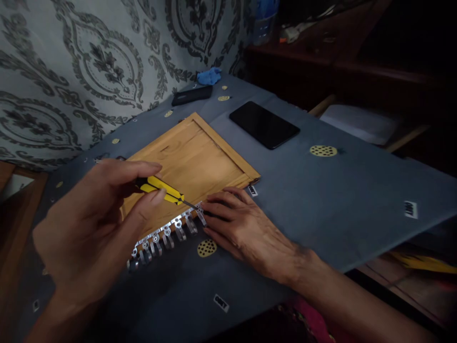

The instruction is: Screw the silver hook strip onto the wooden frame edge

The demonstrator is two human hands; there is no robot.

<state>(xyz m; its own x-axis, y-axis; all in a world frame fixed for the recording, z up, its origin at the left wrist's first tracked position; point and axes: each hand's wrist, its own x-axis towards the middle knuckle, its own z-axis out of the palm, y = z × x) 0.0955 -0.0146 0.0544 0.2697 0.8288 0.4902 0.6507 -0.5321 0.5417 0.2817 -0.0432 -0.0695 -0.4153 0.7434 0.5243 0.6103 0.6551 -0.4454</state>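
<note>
A yellow and black screwdriver (pixel 164 189) is held between the thumb and fingers of my left hand (pixel 103 214). Its tip touches the right end of a metal hook strip (pixel 167 233), which runs along the near edge of a wooden board (pixel 178 157). My right hand (pixel 235 219) lies at the board's near right edge, with its fingertips against the last hook of the strip. What those fingertips pinch, if anything, is too small to make out. The board lies flat, with a raised rim.
The board rests on a blue-grey cloth (pixel 339 205) with pineapple prints. Behind it are a black phone (pixel 264 125), a dark flat case (pixel 192 95) and a crumpled blue item (pixel 209 76). A patterned curtain (pixel 107 62) hangs at the back left; a water bottle (pixel 265 21) stands beyond.
</note>
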